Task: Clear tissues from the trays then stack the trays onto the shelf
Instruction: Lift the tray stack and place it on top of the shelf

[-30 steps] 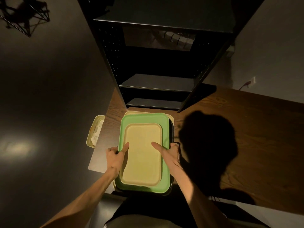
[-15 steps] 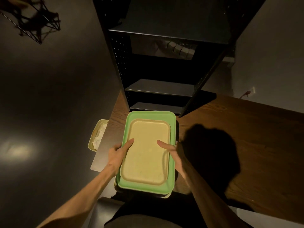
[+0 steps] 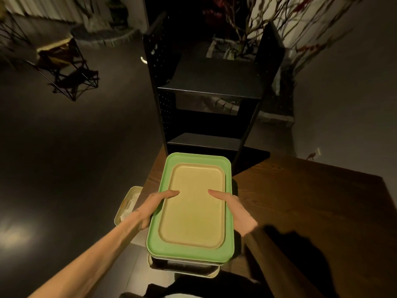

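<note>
I hold a stack of trays lifted above the table's left end. On top lies a small beige tray [image 3: 192,207], nested in a larger green tray [image 3: 163,241]; darker and cream trays [image 3: 189,268] show beneath. My left hand [image 3: 150,208] grips the stack's left side, thumb resting on the beige tray. My right hand [image 3: 235,210] grips the right side the same way. The black shelf unit [image 3: 211,82] stands straight ahead beyond the stack, its boards bare. No tissue lies on the top tray.
A cream bin [image 3: 127,206] holding white tissues stands on the floor left of the wooden table [image 3: 311,207]. A black wire-frame stand [image 3: 66,69] is at the far left. Bare branches in a planter [image 3: 232,47] rise behind the shelf.
The tray stack has come up off the table and moved forward toward the shelf. My view has tilted up, showing more of the shelf and the room.
</note>
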Action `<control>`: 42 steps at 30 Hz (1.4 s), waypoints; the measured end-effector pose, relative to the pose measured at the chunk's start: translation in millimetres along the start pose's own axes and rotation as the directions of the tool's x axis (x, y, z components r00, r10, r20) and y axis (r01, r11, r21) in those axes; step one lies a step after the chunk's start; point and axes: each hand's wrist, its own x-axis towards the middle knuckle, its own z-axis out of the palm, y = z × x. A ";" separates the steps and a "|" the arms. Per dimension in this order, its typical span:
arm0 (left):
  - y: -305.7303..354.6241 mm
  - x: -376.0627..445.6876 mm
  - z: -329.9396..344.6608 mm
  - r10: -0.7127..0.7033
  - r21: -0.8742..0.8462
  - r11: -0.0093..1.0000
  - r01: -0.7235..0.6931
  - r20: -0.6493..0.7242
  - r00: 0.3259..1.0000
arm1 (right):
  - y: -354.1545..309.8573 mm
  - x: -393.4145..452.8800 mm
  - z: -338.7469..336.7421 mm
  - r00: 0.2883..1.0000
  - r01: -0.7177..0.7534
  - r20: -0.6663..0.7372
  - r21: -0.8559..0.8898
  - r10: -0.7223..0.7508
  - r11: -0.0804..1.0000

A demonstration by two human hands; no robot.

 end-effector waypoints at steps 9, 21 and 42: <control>59.5 -57.3 6.2 0.134 -0.016 0.991 -0.134 0.020 0.991 | -65.8 -37.7 12.5 0.995 0.097 -0.005 -0.024 -0.097 0.995; 121.7 -110.5 10.5 0.202 -0.261 0.951 -0.164 0.128 0.971 | -118.3 -109.1 12.6 0.907 0.382 0.170 0.054 -0.385 0.923; 204.4 -111.9 5.1 0.320 -0.418 0.888 -0.191 0.265 0.909 | -218.2 -81.0 33.1 0.913 0.351 0.096 0.313 -0.397 0.883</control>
